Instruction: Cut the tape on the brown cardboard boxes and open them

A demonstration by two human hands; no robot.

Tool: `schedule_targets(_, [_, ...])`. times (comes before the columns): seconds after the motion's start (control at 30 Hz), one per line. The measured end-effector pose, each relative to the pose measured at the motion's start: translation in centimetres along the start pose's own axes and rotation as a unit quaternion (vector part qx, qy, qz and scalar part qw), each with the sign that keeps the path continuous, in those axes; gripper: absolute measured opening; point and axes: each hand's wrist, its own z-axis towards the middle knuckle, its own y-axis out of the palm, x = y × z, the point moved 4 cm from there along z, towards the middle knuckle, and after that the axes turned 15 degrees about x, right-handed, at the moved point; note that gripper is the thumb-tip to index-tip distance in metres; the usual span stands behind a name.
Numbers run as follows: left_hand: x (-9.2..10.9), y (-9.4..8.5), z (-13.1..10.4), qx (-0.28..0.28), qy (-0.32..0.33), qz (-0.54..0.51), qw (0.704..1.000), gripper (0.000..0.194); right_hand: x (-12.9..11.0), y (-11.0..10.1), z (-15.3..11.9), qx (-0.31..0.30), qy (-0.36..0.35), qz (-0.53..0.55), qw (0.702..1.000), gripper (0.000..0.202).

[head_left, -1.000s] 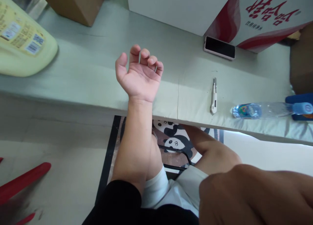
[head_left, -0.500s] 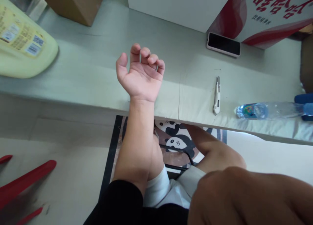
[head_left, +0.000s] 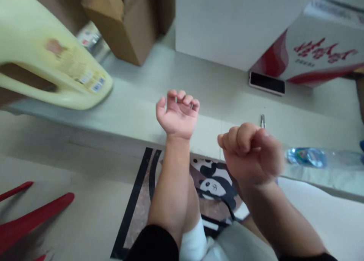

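Palm up over the table's front part, my left hand (head_left: 180, 117) has its fingers apart and loosely curled, with nothing in it. My right hand (head_left: 250, 153) is at the table's front edge, its fingers curled into a fist, slightly blurred, and nothing shows in it. The blade end of a utility knife (head_left: 263, 121) shows just behind my right hand, which hides the rest. A clear plastic bottle (head_left: 313, 157) with a blue label lies on its side to the right. Farther back, a phone (head_left: 266, 83) lies against a box.
A large pale yellow jug (head_left: 82, 71) and a brown cardboard box (head_left: 122, 33) stand at the left of the table (head_left: 216, 90). At the back are a white box (head_left: 216, 26) and a red-and-white carton (head_left: 321, 49). A red object (head_left: 36, 219) is low on the left.
My right hand has come up from the lower right to the table edge, turned over, fingers curled. The view has shifted, so my left hand and the table things appear lower and further right.
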Motion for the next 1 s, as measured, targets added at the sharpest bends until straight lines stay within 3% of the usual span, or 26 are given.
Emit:
schedule_targets(0.17, [2.1, -0.8, 1.0, -0.007, -0.020, -0.088, 0.996, 0.028, 4.2, 2.9, 7.1, -0.011, -0.001, -0.045, 0.999, 0.041])
schedule_targets(0.33, [3.7, -1.3, 1.6, 0.009, -0.026, -0.123, 0.992, 0.033, 8.0, 9.8, 13.5, -0.081, -0.076, -0.206, 0.972, 0.041])
schedule_targets(0.4, [4.2, -1.5, 2.0, 0.007, -0.020, -0.130, 0.991, 0.033, 8.7, 13.4, 15.6, -0.112, -0.142, -0.285, 0.941, 0.040])
schedule_targets(0.5, [4.9, -1.9, 2.4, 0.009, 0.004, -0.116, 0.993, 0.031, 9.6, 18.1, 18.2, -0.138, -0.192, -0.446, 0.863, 0.011])
schedule_targets(0.57, [5.3, -2.2, 2.6, 0.015, 0.017, -0.101, 0.995, 0.032, 10.3, 20.0, 19.9, -0.156, -0.185, -0.556, 0.795, 0.041])
schedule_targets(0.63, [5.6, -2.4, 2.6, 0.017, 0.024, -0.096, 0.995, 0.034, 10.9, 21.0, 21.2, -0.173, -0.181, -0.597, 0.762, 0.055])
schedule_targets(0.73, [6.1, -2.4, 2.4, 0.011, 0.028, -0.076, 0.997, 0.036, 11.0, 20.7, 22.3, -0.187, -0.192, -0.595, 0.758, 0.048])
schedule_targets(0.83, [6.5, -2.4, 2.2, 0.043, 0.050, -0.014, 0.998, 0.037, 9.9, 18.4, 21.5, -0.171, -0.207, -0.581, 0.769, 0.039])
schedule_targets(0.9, [7.2, -2.8, 1.9, 0.133, 0.126, 0.006, 0.983, 0.034, 8.6, 15.8, 19.7, -0.148, -0.222, -0.565, 0.780, 0.032])
schedule_targets(1.0, [8.1, -3.0, 0.4, 0.263, 0.294, -0.014, 0.919, 0.027, 6.2, 10.2, 15.6, -0.089, -0.238, -0.510, 0.822, 0.015])
